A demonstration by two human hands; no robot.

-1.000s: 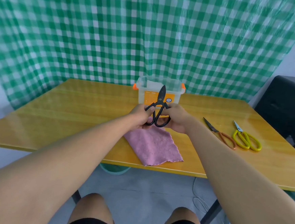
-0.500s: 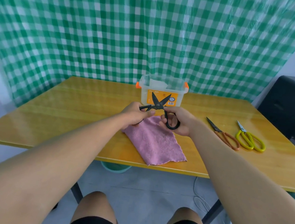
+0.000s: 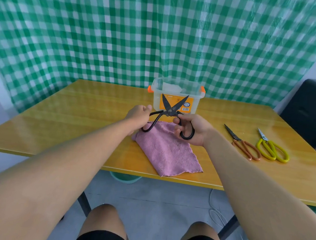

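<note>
The black scissors (image 3: 170, 112) are all dark metal, blades spread in a V toward 12 o'clock, above the pink cloth (image 3: 167, 151). The left hand (image 3: 137, 116) grips one loop, the right hand (image 3: 192, 129) the other.

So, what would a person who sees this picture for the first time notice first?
First the black scissors, blades spread wide, at the middle of the yellow table: the left hand grips one handle and the right hand the other, just above a pink cloth. Behind everything hangs a big green checked curtain. At the table's right side lie orange scissors and yellow scissors.
</note>
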